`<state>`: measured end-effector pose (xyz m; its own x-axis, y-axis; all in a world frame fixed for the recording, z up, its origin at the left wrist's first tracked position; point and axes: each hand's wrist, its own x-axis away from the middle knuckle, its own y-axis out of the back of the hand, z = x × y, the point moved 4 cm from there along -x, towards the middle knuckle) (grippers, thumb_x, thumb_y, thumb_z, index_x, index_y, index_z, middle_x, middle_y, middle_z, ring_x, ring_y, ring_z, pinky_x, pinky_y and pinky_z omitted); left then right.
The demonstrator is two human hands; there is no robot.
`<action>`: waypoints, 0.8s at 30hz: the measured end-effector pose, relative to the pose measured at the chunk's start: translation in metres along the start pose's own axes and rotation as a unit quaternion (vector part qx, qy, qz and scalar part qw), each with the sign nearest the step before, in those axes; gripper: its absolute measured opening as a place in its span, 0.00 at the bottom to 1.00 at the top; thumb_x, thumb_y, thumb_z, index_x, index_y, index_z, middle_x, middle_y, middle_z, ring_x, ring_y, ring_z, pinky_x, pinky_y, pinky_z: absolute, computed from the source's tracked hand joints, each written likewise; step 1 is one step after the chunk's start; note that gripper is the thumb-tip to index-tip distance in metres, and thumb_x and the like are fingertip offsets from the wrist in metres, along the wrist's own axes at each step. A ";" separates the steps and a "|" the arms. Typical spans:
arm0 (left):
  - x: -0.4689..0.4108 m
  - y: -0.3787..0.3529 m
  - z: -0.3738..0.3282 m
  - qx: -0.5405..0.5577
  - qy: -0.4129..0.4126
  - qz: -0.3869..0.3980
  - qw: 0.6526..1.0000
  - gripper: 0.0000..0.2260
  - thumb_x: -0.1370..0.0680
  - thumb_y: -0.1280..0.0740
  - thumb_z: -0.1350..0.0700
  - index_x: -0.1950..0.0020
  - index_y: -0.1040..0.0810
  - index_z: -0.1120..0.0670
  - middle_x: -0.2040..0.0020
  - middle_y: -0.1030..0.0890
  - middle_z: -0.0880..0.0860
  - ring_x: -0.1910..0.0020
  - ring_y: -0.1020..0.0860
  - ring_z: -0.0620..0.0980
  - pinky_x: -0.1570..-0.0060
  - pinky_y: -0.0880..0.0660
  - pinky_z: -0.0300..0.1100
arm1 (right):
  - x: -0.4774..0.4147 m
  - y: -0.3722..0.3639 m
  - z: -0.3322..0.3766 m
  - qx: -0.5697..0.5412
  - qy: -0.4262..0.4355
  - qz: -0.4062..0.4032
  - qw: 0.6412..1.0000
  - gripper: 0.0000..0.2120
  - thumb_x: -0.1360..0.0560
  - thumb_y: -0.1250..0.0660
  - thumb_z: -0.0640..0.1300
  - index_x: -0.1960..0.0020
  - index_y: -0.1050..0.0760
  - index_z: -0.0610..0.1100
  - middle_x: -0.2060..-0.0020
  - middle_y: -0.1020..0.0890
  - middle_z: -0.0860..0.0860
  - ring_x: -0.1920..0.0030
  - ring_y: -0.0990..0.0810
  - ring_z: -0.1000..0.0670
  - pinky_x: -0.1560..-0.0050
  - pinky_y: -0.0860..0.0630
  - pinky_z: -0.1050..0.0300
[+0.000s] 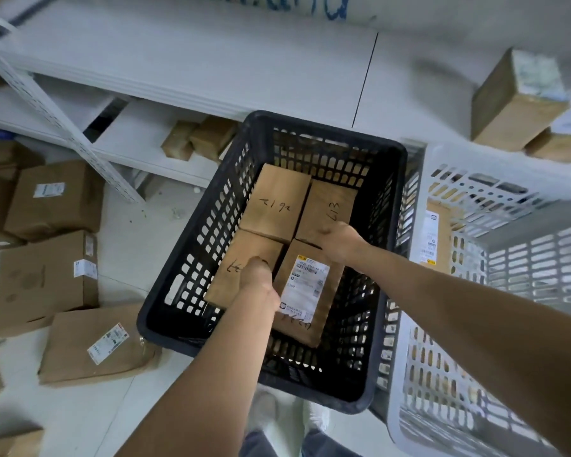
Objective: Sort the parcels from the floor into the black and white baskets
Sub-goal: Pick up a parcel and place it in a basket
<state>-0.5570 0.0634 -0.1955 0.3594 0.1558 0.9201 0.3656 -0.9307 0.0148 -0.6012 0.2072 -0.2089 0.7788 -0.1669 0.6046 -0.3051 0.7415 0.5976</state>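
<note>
The black basket [192,245] stands in the middle and holds several brown parcels laid flat. The near-right one is a labelled parcel [305,291] with a white shipping label. My left hand [257,275] grips its left edge with curled fingers. My right hand [338,242] grips its far end. Beside it lie a parcel with handwriting [231,275], another [277,202] and a third [327,206]. The white basket [495,192] stands right of the black one, with a labelled parcel [434,239] upright against its left wall.
More brown parcels lie on the floor at left [53,199], [40,282], [93,344]. A white metal shelf [178,77] runs behind, with small boxes [201,136] on its lower level. Boxes [518,100] stand at the top right. My feet [267,413] are just before the black basket.
</note>
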 end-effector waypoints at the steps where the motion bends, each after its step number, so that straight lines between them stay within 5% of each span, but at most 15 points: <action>1: -0.001 -0.002 -0.010 -0.004 -0.026 0.013 1.000 0.19 0.18 0.46 0.53 0.32 0.32 0.62 0.31 0.31 0.59 0.37 0.30 0.60 0.32 0.37 0.52 | 0.011 0.009 0.004 -0.032 0.012 -0.019 0.999 0.15 0.20 0.42 0.43 0.38 0.25 0.37 0.41 0.22 0.40 0.42 0.23 0.42 0.47 0.28 0.55; 6: 0.047 -0.035 -0.053 -0.106 -0.201 0.148 0.963 0.17 0.18 0.43 0.48 0.37 0.26 0.57 0.43 0.21 0.57 0.48 0.22 0.51 0.41 0.26 0.49 | 0.083 0.052 0.016 -0.171 0.056 -0.113 0.977 0.18 0.19 0.43 0.49 0.32 0.28 0.45 0.38 0.22 0.48 0.41 0.24 0.50 0.48 0.32 0.67; 9: 0.101 -0.065 -0.055 -0.204 -0.296 0.274 0.892 0.18 0.17 0.46 0.47 0.40 0.25 0.58 0.43 0.20 0.56 0.43 0.22 0.53 0.36 0.29 0.49 | 0.140 0.074 0.008 -0.240 0.054 -0.202 0.948 0.18 0.19 0.43 0.51 0.35 0.25 0.44 0.51 0.19 0.50 0.53 0.22 0.53 0.62 0.32 0.70; 12: 0.149 -0.090 -0.039 -0.272 -0.358 0.348 0.823 0.17 0.18 0.45 0.47 0.50 0.22 0.56 0.47 0.18 0.57 0.45 0.21 0.52 0.42 0.27 0.45 | 0.195 0.087 -0.014 -0.297 0.034 -0.301 0.906 0.18 0.19 0.42 0.51 0.39 0.23 0.41 0.49 0.18 0.49 0.53 0.22 0.55 0.54 0.30 0.62; 16: 0.205 -0.123 0.034 -0.346 -0.345 0.458 0.743 0.16 0.18 0.44 0.47 0.55 0.22 0.55 0.53 0.18 0.55 0.45 0.20 0.54 0.47 0.27 0.42 | 0.279 0.087 -0.069 -0.361 -0.041 -0.429 0.827 0.17 0.20 0.40 0.49 0.44 0.21 0.36 0.48 0.17 0.41 0.48 0.19 0.45 0.47 0.25 0.53; 20: 0.258 -0.125 0.153 -0.441 -0.269 0.583 0.628 0.16 0.18 0.45 0.47 0.52 0.23 0.55 0.54 0.19 0.52 0.47 0.21 0.51 0.39 0.29 0.44 | 0.375 0.052 -0.135 -0.408 -0.118 -0.530 0.734 0.09 0.20 0.40 0.50 0.54 0.24 0.49 0.68 0.24 0.55 0.68 0.27 0.58 0.66 0.30 0.64; 24: 0.306 -0.090 0.282 -0.519 -0.184 0.650 0.523 0.17 0.18 0.45 0.49 0.47 0.24 0.60 0.52 0.19 0.55 0.46 0.22 0.51 0.41 0.29 0.42 | 0.477 -0.016 -0.201 -0.463 -0.209 -0.598 0.620 0.12 0.20 0.40 0.49 0.54 0.23 0.44 0.66 0.25 0.53 0.66 0.30 0.55 0.66 0.34 0.64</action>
<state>-0.2378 0.2884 -0.0253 -0.0652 -0.9573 0.2817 -0.9883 0.0230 -0.1505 -0.1147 0.2459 -0.0360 -0.1244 -0.9676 0.2198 0.9501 -0.0523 0.3075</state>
